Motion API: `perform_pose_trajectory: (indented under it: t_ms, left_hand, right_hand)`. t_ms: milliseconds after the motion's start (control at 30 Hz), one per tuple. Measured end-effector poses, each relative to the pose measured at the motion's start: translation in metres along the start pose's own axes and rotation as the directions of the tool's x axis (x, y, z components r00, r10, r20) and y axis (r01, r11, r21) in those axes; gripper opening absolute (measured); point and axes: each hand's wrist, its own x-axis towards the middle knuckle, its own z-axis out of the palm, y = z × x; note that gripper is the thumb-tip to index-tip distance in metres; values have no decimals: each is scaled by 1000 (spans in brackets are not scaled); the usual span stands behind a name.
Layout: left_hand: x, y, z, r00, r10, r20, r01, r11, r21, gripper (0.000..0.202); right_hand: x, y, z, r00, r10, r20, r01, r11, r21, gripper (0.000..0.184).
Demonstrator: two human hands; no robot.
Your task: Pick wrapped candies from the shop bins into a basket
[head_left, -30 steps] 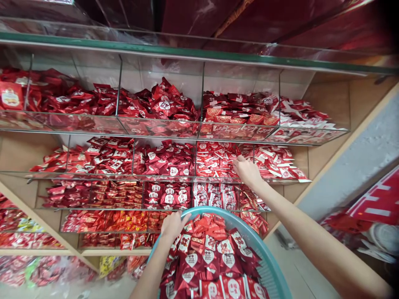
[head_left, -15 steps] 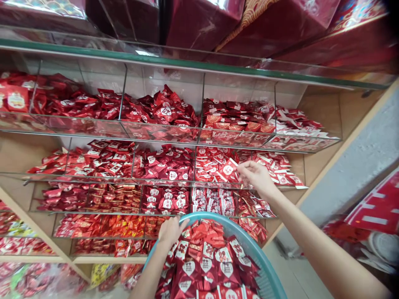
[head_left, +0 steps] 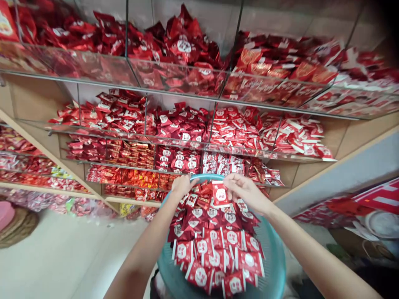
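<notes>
A teal plastic basket (head_left: pixel 274 253) holds many red wrapped candy packets, some with white ends and others dark red with heart-shaped labels. My left hand (head_left: pixel 181 185) is closed on the basket's far rim, left of centre. Between the thumb and fingers of my right hand (head_left: pixel 246 192) is a small red candy packet (head_left: pixel 220 194) with a round white label. It is over the far part of the basket, just above the candies there.
Glass-fronted shelves (head_left: pixel 187 143) ahead carry compartments full of red candy packets. A wooden side panel (head_left: pixel 358 143) slopes along the right. At the lower left, a woven basket (head_left: pixel 20 228) and a pink container (head_left: pixel 5 214) stand on the pale floor (head_left: pixel 71 257).
My right hand has come down from the middle shelf to above the basket, carrying the packet. The view has tilted down. My left hand stays on the rim.
</notes>
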Motion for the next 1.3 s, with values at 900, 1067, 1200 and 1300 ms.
perform_pose_trajectory:
  t_ms: [900,1067,1200,1300]
  left_hand:
    - [-2,-1,0,1000,1,-9,-1,999,42,73]
    - [0,-3,2,1000,10,-25,-9,1000,23,71]
    - [1,-4,3,1000,11,-24,-10,1000,21,69]
    - [0,-5,3,999,20,-45,-19,1000,19,69]
  right_hand:
    - [-25,31,93,732,8,682,337,865,-372,23]
    - [-2,-16,47,910,-145,389,319,842,-434,20]
    - [37,-48,-17,931,-356,83,333,733,-593,19]
    - [67,-58,-67,859,-498,-121,218,569,-793,17]
